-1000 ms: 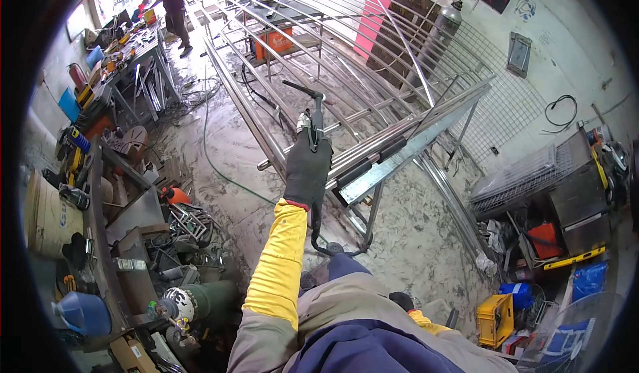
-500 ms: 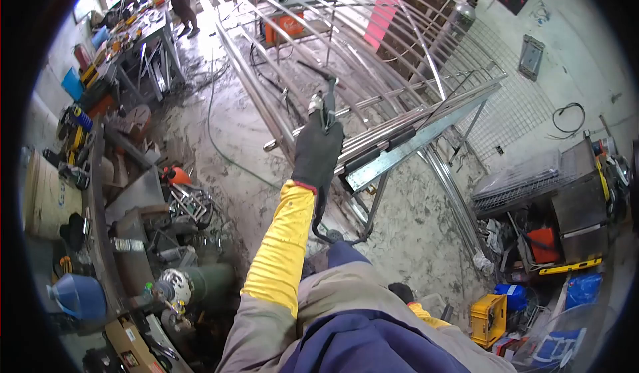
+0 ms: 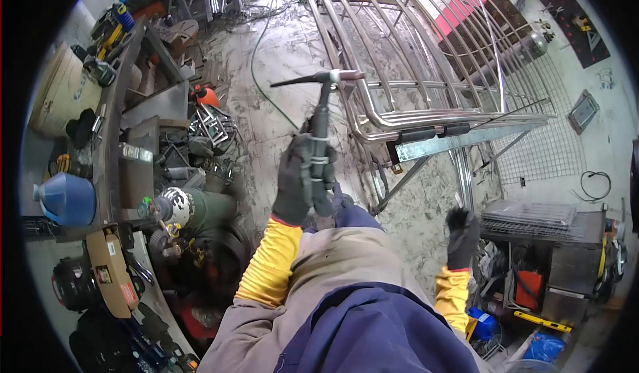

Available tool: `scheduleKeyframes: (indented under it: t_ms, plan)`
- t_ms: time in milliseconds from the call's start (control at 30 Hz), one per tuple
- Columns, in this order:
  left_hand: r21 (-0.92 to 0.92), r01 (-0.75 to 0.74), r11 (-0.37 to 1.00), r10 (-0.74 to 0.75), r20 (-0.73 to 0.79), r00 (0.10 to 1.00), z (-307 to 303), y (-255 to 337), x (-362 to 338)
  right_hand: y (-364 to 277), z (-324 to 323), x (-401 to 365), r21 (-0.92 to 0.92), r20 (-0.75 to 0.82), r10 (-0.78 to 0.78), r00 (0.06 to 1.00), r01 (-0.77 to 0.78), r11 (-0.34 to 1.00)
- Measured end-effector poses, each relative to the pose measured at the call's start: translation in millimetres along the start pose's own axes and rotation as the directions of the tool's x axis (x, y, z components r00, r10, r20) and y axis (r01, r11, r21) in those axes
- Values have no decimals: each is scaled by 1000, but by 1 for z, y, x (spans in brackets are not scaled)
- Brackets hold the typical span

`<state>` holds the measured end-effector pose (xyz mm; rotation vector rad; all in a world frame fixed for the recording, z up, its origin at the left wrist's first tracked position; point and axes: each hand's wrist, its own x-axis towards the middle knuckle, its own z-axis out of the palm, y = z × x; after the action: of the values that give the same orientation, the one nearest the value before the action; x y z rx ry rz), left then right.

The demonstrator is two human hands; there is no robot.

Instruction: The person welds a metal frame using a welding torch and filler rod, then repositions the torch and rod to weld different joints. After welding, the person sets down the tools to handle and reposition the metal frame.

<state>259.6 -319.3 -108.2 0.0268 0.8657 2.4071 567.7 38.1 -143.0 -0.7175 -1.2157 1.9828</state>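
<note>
My left hand (image 3: 298, 177), in a dark glove and yellow cuff, is closed around the handle of a TIG welding torch (image 3: 323, 110). The torch stands upright in front of me, its long black back cap pointing left and its pinkish nozzle right. Behind the nozzle is a frame of shiny metal tubes (image 3: 393, 121) with rounded corners; the nozzle overlaps its near left corner in this view. My right hand (image 3: 462, 238), gloved the same way, hangs low at my right side, near a stack of wire racks (image 3: 532, 214). Its fingers blend into the dark glove.
A metal support (image 3: 459, 141) carries the tube frame. On the left are a cluttered bench (image 3: 106, 167), a blue jug (image 3: 66, 198) and a green gas cylinder (image 3: 206, 205). A hose (image 3: 256, 60) crosses the floor. Wire mesh (image 3: 532, 140) leans at the right wall.
My view has tilted down and shifted left. The torch, earlier held out over the frame, is now upright and closer to me. My right hand has come into fuller view.
</note>
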Motion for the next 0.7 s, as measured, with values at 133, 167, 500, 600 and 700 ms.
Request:
scheduleKeyframes:
  t_ms: [133, 167, 500, 600, 700]
  plan:
    - [-72, 72, 995, -64, 102, 993, -55, -8, -25, -59, 89, 44, -57, 342, -84, 936, 110, 992]
    - [-64, 25, 998, -23, 26, 999, -45, -7, -32, -66, 115, 49, 28, 443, -135, 886, 137, 990]
    - [11, -62, 998, 63, -121, 991, -35, -1, -65, -35, 263, 52, 172, 709, -150, 690, 36, 984]
    - [23, -49, 999, 51, -116, 992, -32, 5, -76, -12, 277, 26, 126, 701, 16, 713, -145, 981]
    - [85, -65, 994, 75, -110, 991, -29, 2, -80, 14, 278, 10, 42, 700, 159, 697, -262, 964]
